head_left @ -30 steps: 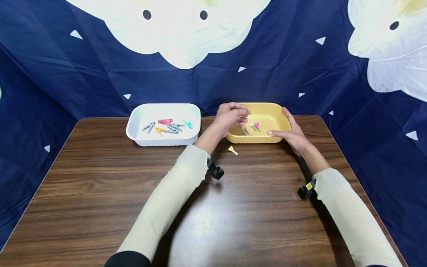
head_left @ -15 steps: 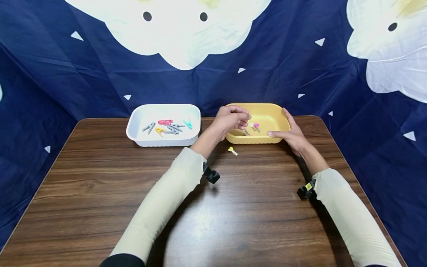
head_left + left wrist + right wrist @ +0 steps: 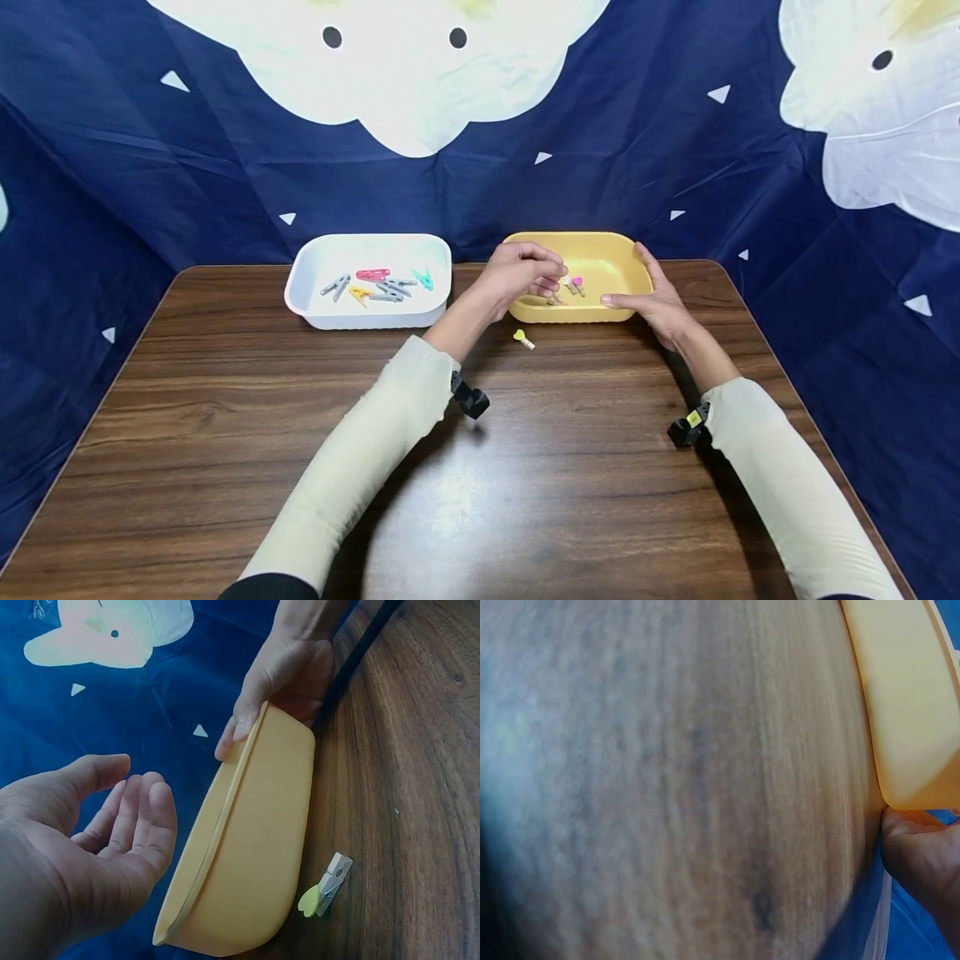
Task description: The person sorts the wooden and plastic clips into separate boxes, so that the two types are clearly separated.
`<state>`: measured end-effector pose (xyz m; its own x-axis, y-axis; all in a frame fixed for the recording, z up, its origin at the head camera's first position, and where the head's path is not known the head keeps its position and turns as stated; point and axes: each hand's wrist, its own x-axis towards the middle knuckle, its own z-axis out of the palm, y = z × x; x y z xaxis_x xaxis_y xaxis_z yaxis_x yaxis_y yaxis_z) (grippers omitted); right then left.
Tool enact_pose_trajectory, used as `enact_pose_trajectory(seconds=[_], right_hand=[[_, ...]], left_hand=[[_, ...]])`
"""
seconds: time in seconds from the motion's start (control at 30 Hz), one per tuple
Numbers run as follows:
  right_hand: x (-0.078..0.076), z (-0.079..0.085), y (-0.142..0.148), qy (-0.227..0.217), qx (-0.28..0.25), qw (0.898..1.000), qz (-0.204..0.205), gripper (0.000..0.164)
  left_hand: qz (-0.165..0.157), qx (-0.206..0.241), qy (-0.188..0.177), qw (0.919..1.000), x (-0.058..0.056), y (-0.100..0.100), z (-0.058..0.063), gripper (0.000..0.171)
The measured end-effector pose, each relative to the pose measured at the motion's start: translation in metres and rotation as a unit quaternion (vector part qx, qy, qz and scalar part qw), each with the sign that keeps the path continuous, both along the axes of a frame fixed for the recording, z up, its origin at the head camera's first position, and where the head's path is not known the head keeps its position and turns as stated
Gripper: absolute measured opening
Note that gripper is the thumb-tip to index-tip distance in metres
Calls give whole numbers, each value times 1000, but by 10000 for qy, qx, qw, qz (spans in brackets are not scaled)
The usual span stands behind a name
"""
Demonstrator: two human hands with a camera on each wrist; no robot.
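The yellow tray [image 3: 581, 314] stands at the back right of the table. My left hand [image 3: 521, 275] hovers over its left end; in the left wrist view its fingers are loosely bent, thumb apart, with nothing seen between them. My right hand [image 3: 656, 304] grips the tray's right end, thumb over the front rim. Inside lie a pink heart clothespin [image 3: 577, 283], a white-topped one [image 3: 566, 282] and small parts partly hidden behind my left hand. On the table before the tray lies a wooden clothespin with a yellow-green heart [image 3: 322, 889].
To the left, a white tray [image 3: 367, 321] contains several plastic clothespins: grey, a red one [image 3: 372, 274], a yellow one [image 3: 360, 295] and a turquoise one [image 3: 424, 279]. A blue curtain [image 3: 480, 192] hangs right behind both trays. Wooden tabletop [image 3: 225, 433] extends in front.
My left hand has shifted slightly right and down over the yellow tray, its forearm swinging a little left. My right hand keeps its grip and the trays stay put.
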<state>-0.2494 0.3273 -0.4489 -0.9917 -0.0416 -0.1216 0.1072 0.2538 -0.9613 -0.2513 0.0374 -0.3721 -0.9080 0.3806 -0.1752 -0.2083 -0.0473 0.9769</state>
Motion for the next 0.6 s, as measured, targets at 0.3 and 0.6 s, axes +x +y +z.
enact_pose_trajectory(seconds=[0.3, 0.6], right_hand=[[-1, 1, -1, -3, -84, 10000, -10, 126], [-2, 0, -1, -48, -70, 10000, -31, 127]], left_hand=[[-62, 71, -35, 9999, 3, -2, -7, 4], [-130, 140, -75, 9998, 8, -5, -7, 4]])
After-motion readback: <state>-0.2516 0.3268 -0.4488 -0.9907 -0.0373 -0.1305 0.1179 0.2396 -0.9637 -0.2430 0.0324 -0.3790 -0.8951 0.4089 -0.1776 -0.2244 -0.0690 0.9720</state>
